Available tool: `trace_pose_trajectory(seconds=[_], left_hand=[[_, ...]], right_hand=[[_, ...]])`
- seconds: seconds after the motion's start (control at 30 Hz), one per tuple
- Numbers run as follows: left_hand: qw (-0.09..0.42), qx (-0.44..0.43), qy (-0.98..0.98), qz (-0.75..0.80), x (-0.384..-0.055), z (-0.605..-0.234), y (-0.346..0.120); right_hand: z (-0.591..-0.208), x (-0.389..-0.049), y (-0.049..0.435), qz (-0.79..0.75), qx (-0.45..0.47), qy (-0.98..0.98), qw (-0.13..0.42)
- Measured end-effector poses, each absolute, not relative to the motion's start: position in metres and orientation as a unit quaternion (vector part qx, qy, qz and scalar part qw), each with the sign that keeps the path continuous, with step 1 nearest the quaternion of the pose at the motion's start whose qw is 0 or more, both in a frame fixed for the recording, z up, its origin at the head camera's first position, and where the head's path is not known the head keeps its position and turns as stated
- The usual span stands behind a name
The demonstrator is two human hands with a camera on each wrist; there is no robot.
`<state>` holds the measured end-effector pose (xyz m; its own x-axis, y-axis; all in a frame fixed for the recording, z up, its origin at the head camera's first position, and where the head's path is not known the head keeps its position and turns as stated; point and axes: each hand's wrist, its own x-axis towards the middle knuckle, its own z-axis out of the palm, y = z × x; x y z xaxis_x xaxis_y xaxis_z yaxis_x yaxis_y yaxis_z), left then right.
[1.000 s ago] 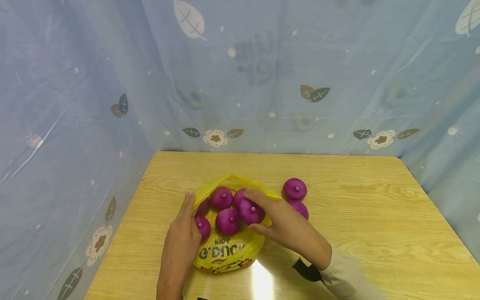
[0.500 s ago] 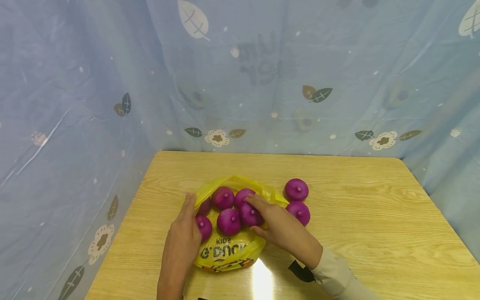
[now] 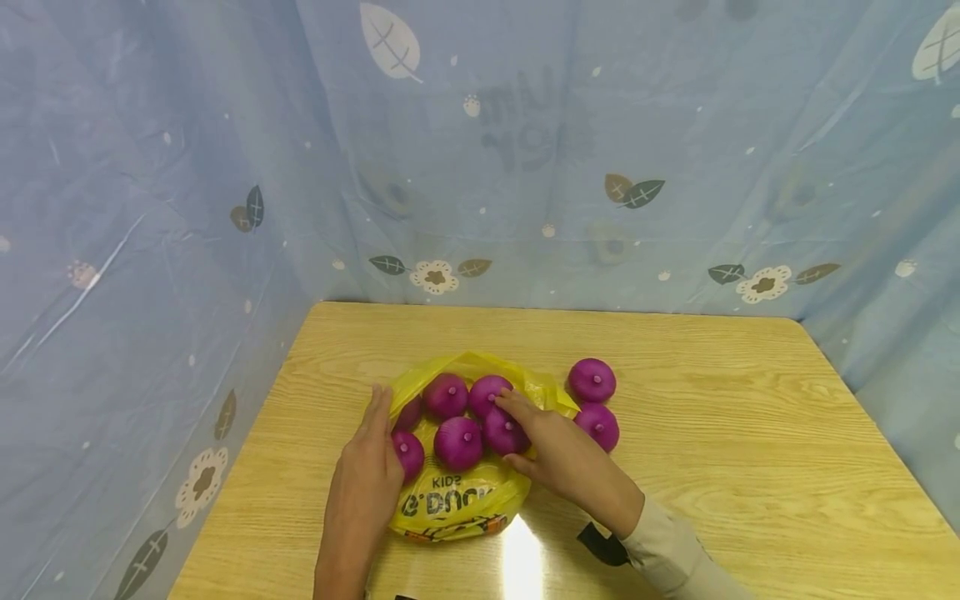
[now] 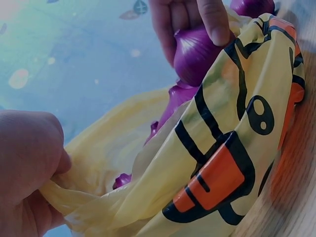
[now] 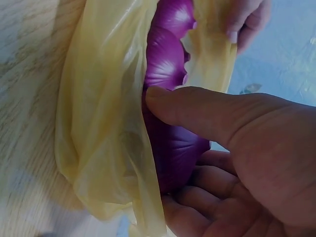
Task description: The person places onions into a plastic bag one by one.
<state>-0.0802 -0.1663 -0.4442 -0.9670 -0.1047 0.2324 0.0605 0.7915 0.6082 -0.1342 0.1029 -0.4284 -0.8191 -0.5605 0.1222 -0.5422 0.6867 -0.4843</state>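
A yellow plastic bag (image 3: pixel 446 504) with printed lettering lies mouth open on the table, with several purple onions (image 3: pixel 458 444) inside. At the bag's left rim is my left hand (image 3: pixel 362 479); in the left wrist view, thumb and fingers of that hand (image 4: pixel 27 158) pinch the bag's edge (image 4: pixel 74 197). My right hand (image 3: pixel 566 454) reaches into the right side of the mouth and holds an onion (image 3: pixel 504 433). Close up in the right wrist view, the thumb lies on one side of this onion (image 5: pixel 173 158) and curled fingers on the other. The bag wall hides its lower part.
Two loose onions, a far one (image 3: pixel 592 381) and a near one (image 3: pixel 597 427), sit on the wooden table (image 3: pixel 712 433) just right of the bag. A blue patterned curtain (image 3: pixel 480 167) hangs behind the table and along both sides.
My right hand has lowered slightly with the onion, which now sits deeper among the others. The bag's right rim has spread toward the near loose onion. My left hand stays at the rim.
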Motion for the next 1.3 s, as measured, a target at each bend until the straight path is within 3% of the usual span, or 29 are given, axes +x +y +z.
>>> trace_pose_trajectory(seconds=[1.3], left_hand=[[0.142, 0.01, -0.935, -0.325, -0.078, -0.445, -0.171]], right_hand=[[-0.453, -0.139, 0.09, -0.26, -0.321, 0.911, -0.004]])
